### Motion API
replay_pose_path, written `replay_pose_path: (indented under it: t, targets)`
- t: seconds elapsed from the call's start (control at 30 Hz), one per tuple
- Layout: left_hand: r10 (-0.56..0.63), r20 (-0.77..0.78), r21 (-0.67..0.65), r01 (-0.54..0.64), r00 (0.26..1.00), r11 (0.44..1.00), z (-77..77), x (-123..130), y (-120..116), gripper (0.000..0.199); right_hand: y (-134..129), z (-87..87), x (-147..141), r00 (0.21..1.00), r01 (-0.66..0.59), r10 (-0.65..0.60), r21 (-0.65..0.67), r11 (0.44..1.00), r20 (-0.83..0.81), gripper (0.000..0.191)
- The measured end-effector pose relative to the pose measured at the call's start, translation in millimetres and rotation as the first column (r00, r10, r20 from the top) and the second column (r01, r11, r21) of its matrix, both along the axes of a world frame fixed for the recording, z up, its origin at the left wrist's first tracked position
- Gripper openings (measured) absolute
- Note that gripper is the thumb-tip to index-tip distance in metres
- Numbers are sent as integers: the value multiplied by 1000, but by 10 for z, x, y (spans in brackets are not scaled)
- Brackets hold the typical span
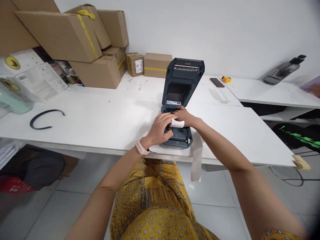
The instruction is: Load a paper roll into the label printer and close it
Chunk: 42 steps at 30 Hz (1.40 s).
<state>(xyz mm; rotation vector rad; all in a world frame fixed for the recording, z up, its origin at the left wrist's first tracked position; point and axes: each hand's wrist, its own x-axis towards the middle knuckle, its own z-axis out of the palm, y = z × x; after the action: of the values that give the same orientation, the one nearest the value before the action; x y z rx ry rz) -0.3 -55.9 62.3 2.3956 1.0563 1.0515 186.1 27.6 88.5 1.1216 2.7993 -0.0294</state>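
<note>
A dark label printer (183, 86) stands on the white table with its lid raised. My left hand (161, 127), a pink watch at the wrist, is over the left side of the printer's base, thumb apart from the fingers, beside a curled end of white paper (177, 123). My right hand (183, 116) reaches into the back of the base, behind the paper, its fingers partly hidden. Whether either hand grips anything is unclear. A strip of white paper (197, 156) hangs over the table's front edge, right of the printer.
Cardboard boxes (100, 71) are stacked at the back left. A black headband (41, 120) lies at the left of the table (120, 116). A phone (217, 82), a yellow tape measure (226, 79) and a pump bottle (282, 71) are at the back right.
</note>
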Motion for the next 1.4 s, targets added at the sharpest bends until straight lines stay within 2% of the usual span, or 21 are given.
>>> replay_pose_path:
  t: [0.13,0.17,0.23,0.27,0.33,0.37,0.43,0.5,0.53,0.67,0.73,0.83,0.9,1.0,1.1,1.17,1.23,1.4]
  targets:
    - [48,-1,-32,-48,999,998,-66,63,-126,18,-9,86,19,1000,20,-19,-77,997,13,31]
    - [56,18,-25,-56,998,998,-97,71,-150,13,-29,135,44,999,5,-8,-111,994,-31,29]
    - [42,62,-2,-42,997,999,-164,79,-200,16,-83,263,122,976,-36,0,-162,986,-217,28]
    - [34,77,10,-35,996,999,-196,81,-228,18,-108,335,172,934,-38,-15,-142,989,-356,30]
    - [33,81,39,-37,996,999,-247,86,-285,22,-120,479,281,764,57,-41,5,998,-644,36]
    - [37,69,54,-41,997,998,-265,90,-312,23,-93,543,336,654,153,-23,102,983,-756,38]
    - [48,38,90,-52,998,995,-288,101,-361,25,44,647,438,483,335,65,253,908,-873,44]
    - [59,20,129,-61,998,990,-302,108,-405,27,271,708,519,410,415,118,300,859,-905,53]
    - [65,18,150,-67,998,986,-309,109,-425,27,397,724,549,390,420,112,285,861,-914,57]
    - [73,43,287,-83,996,954,-341,97,-500,22,736,720,594,337,341,-11,111,934,-941,67]
    - [65,75,386,-89,995,918,-363,94,-529,17,703,697,577,319,321,-16,92,942,-948,70]
    - [43,126,496,-101,991,863,-393,103,-557,8,377,636,510,291,374,51,163,913,-955,68]
    - [33,144,523,-105,989,846,-405,113,-573,8,37,557,447,280,400,110,220,890,-954,59]
    - [56,147,564,-131,987,816,-415,123,-619,11,-491,362,359,282,362,166,265,894,-945,41]
    - [119,128,639,-174,985,749,-446,115,-703,13,-875,110,331,363,301,223,341,891,-905,30]
    - [157,113,675,-192,981,712,-497,98,-769,15,-1029,-54,351,443,278,248,395,875,-861,31]
    - [196,93,682,-206,976,701,-576,68,-829,18,-1130,-197,389,522,266,241,424,866,-818,36]
    - [222,52,618,-206,974,759,-775,-10,-871,28,-1362,-414,477,673,212,204,450,867,-711,51]
